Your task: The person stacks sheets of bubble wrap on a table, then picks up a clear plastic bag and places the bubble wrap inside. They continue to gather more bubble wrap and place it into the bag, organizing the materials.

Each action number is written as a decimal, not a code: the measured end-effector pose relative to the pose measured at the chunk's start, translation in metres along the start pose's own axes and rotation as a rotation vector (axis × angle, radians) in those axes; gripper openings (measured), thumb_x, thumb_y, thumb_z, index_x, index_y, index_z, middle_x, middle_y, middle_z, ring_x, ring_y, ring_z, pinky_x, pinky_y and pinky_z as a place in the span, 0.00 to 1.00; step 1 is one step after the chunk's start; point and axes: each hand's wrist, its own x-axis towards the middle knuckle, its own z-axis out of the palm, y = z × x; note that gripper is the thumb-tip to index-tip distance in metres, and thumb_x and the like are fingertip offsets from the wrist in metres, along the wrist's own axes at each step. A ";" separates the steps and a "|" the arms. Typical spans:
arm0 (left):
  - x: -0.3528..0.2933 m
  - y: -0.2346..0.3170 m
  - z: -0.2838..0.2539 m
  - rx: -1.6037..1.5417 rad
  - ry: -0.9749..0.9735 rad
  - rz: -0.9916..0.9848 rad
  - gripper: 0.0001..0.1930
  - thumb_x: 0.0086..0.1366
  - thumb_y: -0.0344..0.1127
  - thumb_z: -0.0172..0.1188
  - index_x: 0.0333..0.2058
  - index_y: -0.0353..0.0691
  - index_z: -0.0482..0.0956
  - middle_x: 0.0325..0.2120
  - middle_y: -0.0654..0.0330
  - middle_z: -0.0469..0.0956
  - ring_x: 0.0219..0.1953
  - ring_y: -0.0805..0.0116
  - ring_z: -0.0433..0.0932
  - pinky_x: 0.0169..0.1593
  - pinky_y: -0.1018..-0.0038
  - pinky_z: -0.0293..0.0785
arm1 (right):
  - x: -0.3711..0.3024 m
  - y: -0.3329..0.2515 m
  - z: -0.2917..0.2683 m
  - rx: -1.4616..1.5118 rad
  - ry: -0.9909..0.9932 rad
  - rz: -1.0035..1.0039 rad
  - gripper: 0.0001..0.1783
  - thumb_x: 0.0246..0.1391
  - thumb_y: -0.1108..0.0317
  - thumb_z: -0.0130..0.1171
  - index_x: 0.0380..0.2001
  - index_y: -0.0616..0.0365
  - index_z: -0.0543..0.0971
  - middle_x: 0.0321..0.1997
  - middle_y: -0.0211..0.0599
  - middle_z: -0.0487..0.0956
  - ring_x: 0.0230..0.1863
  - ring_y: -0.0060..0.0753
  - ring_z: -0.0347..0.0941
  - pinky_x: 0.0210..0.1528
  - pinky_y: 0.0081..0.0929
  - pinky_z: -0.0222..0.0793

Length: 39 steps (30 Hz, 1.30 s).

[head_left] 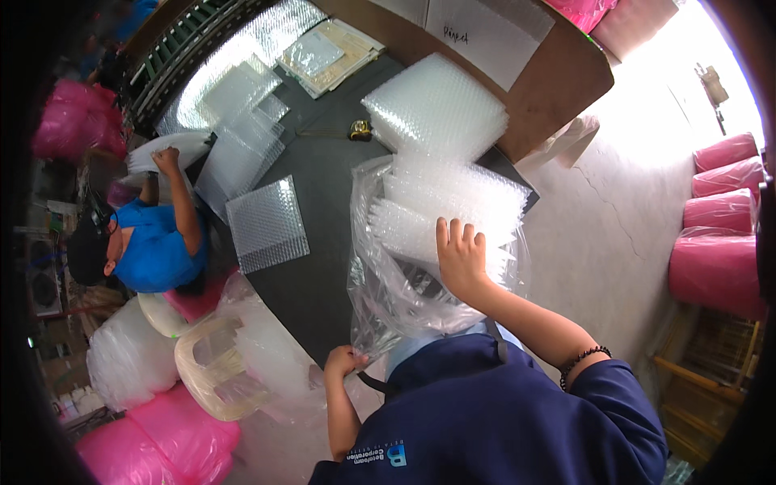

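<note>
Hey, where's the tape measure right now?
In the head view, the tape measure is on the dark table, a bit left of the picture's middle and toward the top, just left of the back bubble-wrap stack.

Milky white bubble sheets (453, 194) at the centre of the frame, finely dotted all over; the plastic bag (370, 279) around them clear, streaked with pale glints; the table (287, 299) dark grey; the tape measure (360, 130) at upper centre yellow and black; a navy shirt (517, 412) at the bottom, a bright blue shirt (158, 246) at left; pink rolls (715, 271) at far right; a cream chair (230, 404) at lower left; the floor (606, 234) pale grey.
</note>
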 end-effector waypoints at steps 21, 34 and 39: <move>0.192 0.375 -0.253 -1.307 -0.308 0.089 0.53 0.48 0.73 0.50 0.62 0.41 0.45 0.58 0.43 0.54 0.59 0.40 0.53 0.58 0.45 0.47 | 0.112 0.154 0.004 1.119 0.241 0.208 0.17 0.51 0.68 0.54 0.42 0.68 0.71 0.42 0.56 0.72 0.45 0.53 0.69 0.48 0.38 0.65; 0.164 0.393 -0.242 -1.241 -0.090 0.067 0.34 0.53 0.52 0.59 0.52 0.35 0.63 0.48 0.48 0.69 0.50 0.54 0.69 0.50 0.60 0.67 | 0.138 0.149 0.043 0.824 -0.088 -0.082 0.46 0.42 0.53 0.63 0.61 0.57 0.53 0.63 0.59 0.46 0.63 0.59 0.47 0.62 0.45 0.48; 0.169 0.338 -0.245 -1.311 0.292 0.475 0.31 0.48 0.44 0.62 0.50 0.35 0.66 0.46 0.51 0.71 0.48 0.56 0.70 0.51 0.61 0.67 | 0.159 0.196 -0.006 1.035 0.303 0.061 0.52 0.39 0.51 0.65 0.62 0.57 0.50 0.65 0.55 0.45 0.63 0.52 0.48 0.62 0.42 0.49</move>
